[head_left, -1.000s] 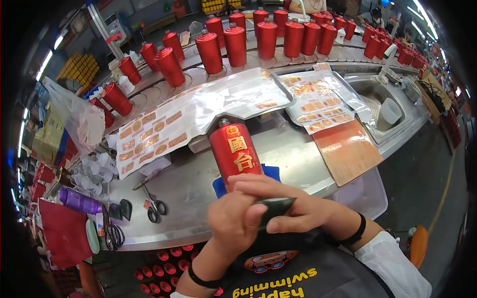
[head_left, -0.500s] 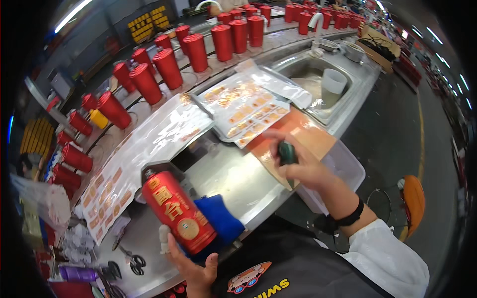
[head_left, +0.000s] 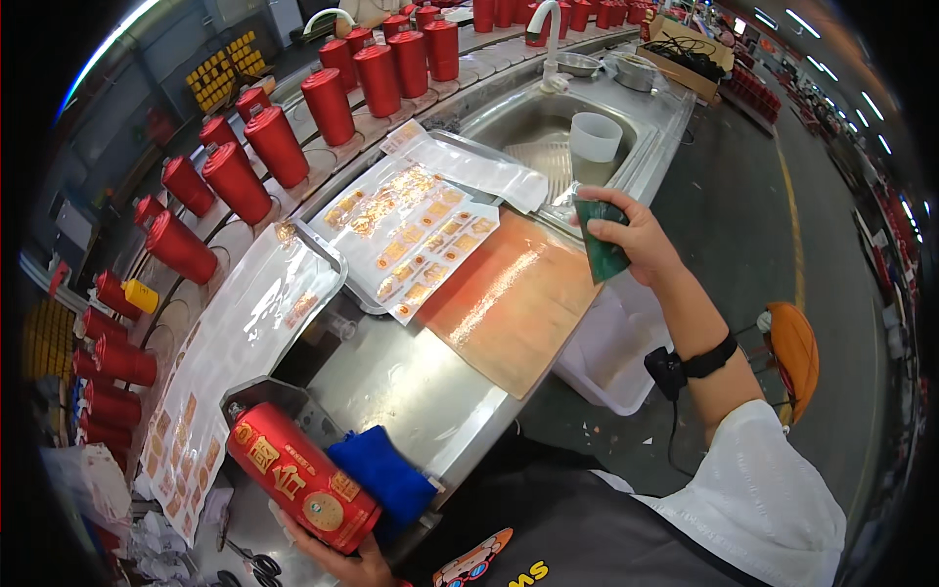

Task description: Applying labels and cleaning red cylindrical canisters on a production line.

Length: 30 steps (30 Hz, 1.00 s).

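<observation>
Honestly, left hand (head_left: 354, 565) (can't tell its grip) should steady the 7-o'clock bottle (head_left: 298, 474), right hand (head_left: 634, 235) pinching the scraper (head_left: 603, 258) at 2.

Left hand (head_left: 344, 564) rests against base end of red bottle (head_left: 305, 479), blue cloth (head_left: 383, 474) just beside it; right hand (head_left: 641, 240) grips flat green tool (head_left: 601, 256) near right edge of orange board (head_left: 518, 303).

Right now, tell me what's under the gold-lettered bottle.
The left hand is partly hidden beneath the red bottle; blue cloth shows along its right side. The bottle covers the rest, including how far the cloth extends.
</observation>
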{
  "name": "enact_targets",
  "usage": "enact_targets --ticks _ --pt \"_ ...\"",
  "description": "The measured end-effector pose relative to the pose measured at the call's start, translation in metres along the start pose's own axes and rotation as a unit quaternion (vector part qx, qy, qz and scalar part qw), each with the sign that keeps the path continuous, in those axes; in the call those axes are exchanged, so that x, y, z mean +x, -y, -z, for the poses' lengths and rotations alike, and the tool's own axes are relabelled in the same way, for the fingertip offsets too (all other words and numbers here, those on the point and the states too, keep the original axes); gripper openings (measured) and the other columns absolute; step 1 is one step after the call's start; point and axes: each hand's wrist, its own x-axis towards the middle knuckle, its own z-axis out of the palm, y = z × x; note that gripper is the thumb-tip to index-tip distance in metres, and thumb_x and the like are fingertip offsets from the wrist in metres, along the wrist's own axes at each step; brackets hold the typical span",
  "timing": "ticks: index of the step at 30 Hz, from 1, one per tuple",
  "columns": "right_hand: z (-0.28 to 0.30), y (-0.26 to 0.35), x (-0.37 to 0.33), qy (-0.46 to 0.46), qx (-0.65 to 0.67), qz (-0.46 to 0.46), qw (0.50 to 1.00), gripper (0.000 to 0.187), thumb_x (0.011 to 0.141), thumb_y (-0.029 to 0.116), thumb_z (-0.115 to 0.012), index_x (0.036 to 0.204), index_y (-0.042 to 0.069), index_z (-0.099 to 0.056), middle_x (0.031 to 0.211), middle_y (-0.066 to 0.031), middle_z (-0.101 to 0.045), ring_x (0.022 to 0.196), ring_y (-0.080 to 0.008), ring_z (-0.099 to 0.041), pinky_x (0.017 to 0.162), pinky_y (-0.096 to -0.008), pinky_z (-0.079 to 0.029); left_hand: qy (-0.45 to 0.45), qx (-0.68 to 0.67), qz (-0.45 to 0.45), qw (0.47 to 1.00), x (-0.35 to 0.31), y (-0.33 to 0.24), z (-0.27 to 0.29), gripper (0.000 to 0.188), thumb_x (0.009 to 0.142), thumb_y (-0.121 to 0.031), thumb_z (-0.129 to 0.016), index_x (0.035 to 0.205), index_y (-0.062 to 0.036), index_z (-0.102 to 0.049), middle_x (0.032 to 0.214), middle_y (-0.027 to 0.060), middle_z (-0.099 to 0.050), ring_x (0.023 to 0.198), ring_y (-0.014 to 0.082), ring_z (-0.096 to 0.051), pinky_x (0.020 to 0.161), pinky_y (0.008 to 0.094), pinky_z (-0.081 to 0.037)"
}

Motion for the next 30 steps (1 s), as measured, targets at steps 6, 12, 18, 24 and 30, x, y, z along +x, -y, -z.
enact_targets --ticks 6,12,18,24,30 --pt "-0.002 0.020 0.092 0.080 -0.288 0.161 0.941 0.032 0.075 -0.004 -0.055 0.106 0.003 -0.064 0.126 -0.0129 -0.057 0.108 -0.0211 -0.057 0.092 -0.0303 -0.046 -0.007 -0.018 0.027 0.999 0.002 0.002 -0.003 0.095 0.084 -0.056 -0.059 0.144 0.0051 -0.017 0.147 0.0231 -0.024 0.136 0.0349 -0.027 0.110 0.0454 -0.020" --pt "-0.064 0.003 0.261 0.190 -0.665 0.259 0.675 0.037 0.072 -0.004 -0.053 0.105 0.007 -0.066 0.129 -0.0160 -0.053 0.115 -0.0328 -0.053 0.095 -0.0401 -0.044 -0.034 0.034 -0.018 0.999 0.022 -0.026 0.001 0.078 0.088 -0.044 -0.060 0.138 0.0058 -0.030 0.135 0.0253 -0.041 0.120 0.0378 -0.044 0.101 0.0447 -0.033" --pt "-0.110 -0.051 0.382 0.130 -0.765 0.193 0.601 0.047 0.073 0.000 -0.057 0.118 0.013 -0.059 0.121 -0.0177 -0.058 0.110 -0.0369 -0.055 0.092 -0.0444 -0.046 0.000 0.018 0.047 0.999 0.009 -0.011 0.001 0.083 0.085 -0.040 -0.064 0.142 0.0051 -0.025 0.140 0.0256 -0.035 0.125 0.0391 -0.039 0.105 0.0465 -0.029" --pt "-0.128 -0.082 0.414 0.101 -0.754 0.119 0.638 0.053 0.070 0.012 -0.068 0.121 0.018 -0.056 0.124 -0.0187 -0.048 0.114 -0.0389 -0.051 0.091 -0.0446 -0.047 0.023 0.026 0.082 0.996 0.006 -0.005 0.006 0.085 0.084 -0.041 -0.064 0.145 0.0003 -0.022 0.141 0.0229 -0.032 0.125 0.0360 -0.039 0.104 0.0463 -0.029" --pt "-0.117 -0.083 0.422 0.085 -0.694 0.195 0.687 0.039 0.071 0.029 -0.074 0.102 0.008 -0.063 0.106 -0.0173 -0.056 0.104 -0.0328 -0.056 0.076 -0.0406 -0.051 0.014 -0.012 0.118 0.993 -0.011 0.004 0.004 0.090 0.079 -0.033 -0.072 0.145 -0.0070 -0.017 0.140 0.0194 -0.030 0.124 0.0333 -0.038 0.103 0.0468 -0.032"
